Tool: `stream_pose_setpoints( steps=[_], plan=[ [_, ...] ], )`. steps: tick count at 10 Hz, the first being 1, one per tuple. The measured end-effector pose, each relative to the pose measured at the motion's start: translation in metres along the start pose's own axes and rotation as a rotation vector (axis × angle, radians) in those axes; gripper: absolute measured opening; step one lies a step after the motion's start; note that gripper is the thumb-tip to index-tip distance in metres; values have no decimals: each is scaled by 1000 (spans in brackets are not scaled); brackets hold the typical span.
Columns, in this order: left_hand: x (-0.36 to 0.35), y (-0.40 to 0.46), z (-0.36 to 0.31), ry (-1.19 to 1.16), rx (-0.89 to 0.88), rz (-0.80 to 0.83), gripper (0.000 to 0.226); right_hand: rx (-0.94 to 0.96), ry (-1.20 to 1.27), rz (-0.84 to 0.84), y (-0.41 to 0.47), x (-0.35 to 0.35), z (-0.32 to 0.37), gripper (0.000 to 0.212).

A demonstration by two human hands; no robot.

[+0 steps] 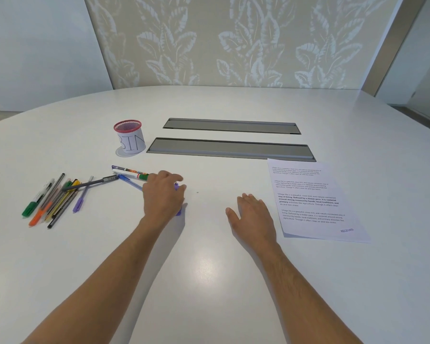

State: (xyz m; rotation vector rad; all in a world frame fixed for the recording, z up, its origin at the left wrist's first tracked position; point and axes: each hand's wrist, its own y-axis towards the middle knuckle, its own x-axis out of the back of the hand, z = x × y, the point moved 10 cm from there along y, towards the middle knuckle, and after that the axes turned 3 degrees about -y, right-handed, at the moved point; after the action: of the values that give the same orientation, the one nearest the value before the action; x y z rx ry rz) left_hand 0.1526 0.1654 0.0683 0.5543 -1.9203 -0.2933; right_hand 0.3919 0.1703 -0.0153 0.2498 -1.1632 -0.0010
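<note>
Head view. The left hand lies knuckles-up on the white table, left of centre, its fingers curled round a purple pen. Most of the barrel is hidden under the palm, and only a purple tip by the fingertips and a purple end at the near edge of the hand show. The grip suggests a pen picked out from the smaller cluster of pens that touches the hand's far-left side. A larger spread of pens lies well apart at the far left, roughly parallel, as if set out for sorting. The right hand rests flat with its fingers straight and slightly spread and holds nothing. It is probably steadying the body, near the printed sheets to its right, which are stamped "RECEIVED". A red mesh cup, wrapped in paper lettered "BIN", stands upright beyond the left hand, a likely destination for rejected pens. Just right of it are two grey cable hatches, set flush in the table.
</note>
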Motion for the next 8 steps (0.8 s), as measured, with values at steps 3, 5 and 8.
stream_pose_setpoints(
  steps=[3, 5, 8],
  plan=[
    [-55, 4, -43, 396, -184, 271, 23, 2, 11, -5, -1, 3, 2, 60],
    [-65, 10, -41, 452, -153, 301, 17, 3, 19, -14, -1, 3, 1, 59],
    [-78, 11, -43, 545, -192, 311, 3, 8, 19, -3, -1, 2, 2, 59]
  ],
)
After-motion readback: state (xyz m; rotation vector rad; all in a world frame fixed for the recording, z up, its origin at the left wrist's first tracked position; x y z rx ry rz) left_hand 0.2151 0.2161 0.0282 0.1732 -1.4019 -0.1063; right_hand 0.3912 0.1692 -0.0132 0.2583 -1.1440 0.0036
